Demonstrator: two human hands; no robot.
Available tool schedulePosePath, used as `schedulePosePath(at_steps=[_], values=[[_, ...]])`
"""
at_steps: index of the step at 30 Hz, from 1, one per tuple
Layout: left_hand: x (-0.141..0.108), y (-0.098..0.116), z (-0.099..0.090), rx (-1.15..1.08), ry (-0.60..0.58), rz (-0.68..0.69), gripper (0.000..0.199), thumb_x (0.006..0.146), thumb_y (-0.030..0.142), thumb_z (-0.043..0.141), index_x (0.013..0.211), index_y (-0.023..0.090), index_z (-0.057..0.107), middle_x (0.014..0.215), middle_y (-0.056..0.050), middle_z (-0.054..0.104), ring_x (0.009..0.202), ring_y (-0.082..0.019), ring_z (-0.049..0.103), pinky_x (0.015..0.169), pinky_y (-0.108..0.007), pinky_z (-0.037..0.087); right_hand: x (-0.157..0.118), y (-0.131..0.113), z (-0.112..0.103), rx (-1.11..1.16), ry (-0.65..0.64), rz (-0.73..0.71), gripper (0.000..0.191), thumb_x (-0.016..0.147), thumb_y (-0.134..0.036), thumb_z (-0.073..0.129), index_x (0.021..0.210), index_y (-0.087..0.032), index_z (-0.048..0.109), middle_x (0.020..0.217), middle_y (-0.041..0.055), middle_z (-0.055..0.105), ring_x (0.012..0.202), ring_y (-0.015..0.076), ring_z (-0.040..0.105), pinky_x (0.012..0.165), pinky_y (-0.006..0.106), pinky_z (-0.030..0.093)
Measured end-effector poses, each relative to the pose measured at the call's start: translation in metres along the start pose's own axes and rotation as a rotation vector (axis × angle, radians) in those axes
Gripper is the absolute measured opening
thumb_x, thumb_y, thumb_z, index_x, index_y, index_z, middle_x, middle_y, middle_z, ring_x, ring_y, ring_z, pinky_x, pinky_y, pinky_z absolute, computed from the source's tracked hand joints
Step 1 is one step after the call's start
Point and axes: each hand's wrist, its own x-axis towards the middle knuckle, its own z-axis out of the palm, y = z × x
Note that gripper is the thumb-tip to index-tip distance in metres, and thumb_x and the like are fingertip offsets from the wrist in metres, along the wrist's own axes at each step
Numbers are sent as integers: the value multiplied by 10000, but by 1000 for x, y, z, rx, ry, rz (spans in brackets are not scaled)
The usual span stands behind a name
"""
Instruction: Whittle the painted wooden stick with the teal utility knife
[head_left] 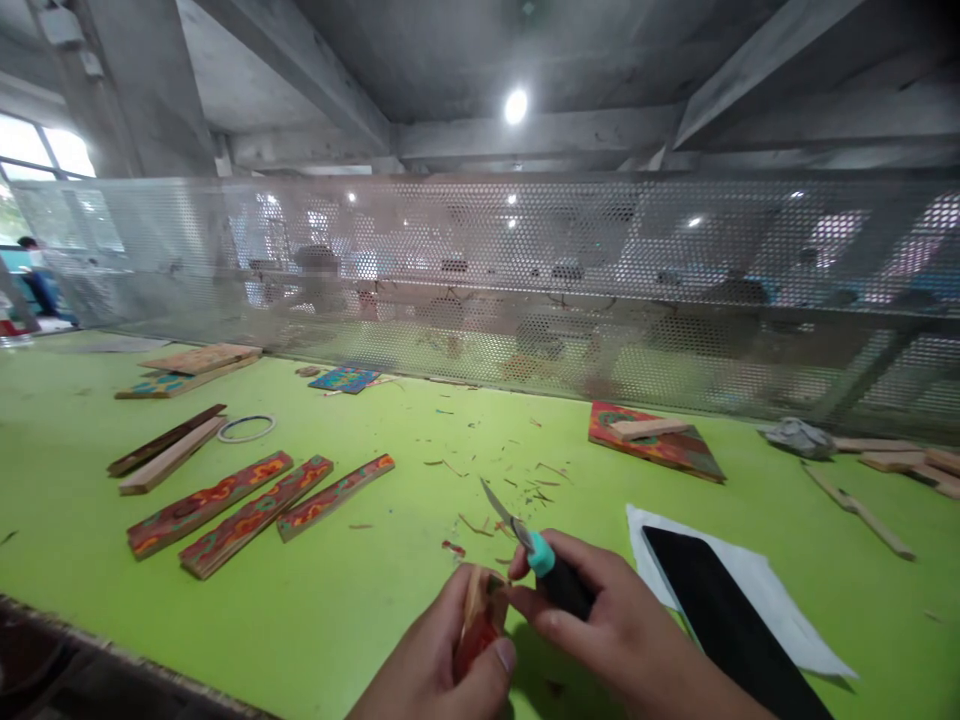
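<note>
In my left hand [450, 660], low in the middle of the head view, a small red-painted wood piece [484, 625] is gripped between thumb and fingers. My right hand [600, 610] is closed round the black handle of a craft knife [559, 575] with a turquoise collar. Its pointed blade tilts up and to the left, above the table. The right fingertips meet the top end of the wood piece. Thin wood shavings [540, 490] and a red chip [453, 548] lie just beyond my hands on the green table [337, 620].
Painted wood strips [259, 510] lie at left, near a ring [246, 428] and stacked boards [191, 368]. A phone [727, 610] rests on white paper [806, 640] at right. Behind it sits a red painted board [690, 455]. A perforated metal screen [480, 280] borders the table's back.
</note>
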Motion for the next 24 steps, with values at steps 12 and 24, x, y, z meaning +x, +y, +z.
schedulePosePath(at_steps=[12, 24], values=[[4, -9, 0, -98, -64, 32, 338, 942, 548, 741, 1031, 249, 610, 973, -12, 550, 929, -209, 540, 954, -353, 466, -2, -1, 2, -51, -37, 11, 112, 844, -296, 715, 864, -212, 643, 764, -29, 548, 726, 175, 453, 658, 281, 385], [2, -8, -3, 66, -36, -29, 544, 913, 748, 687, 1056, 227, 619, 944, -12, 550, 881, -201, 514, 815, -292, 444, 7, 8, -3, 235, -116, 228, 430, 826, -587, 827, 823, -232, 584, 580, -114, 386, 492, 96, 280, 477, 245, 243]])
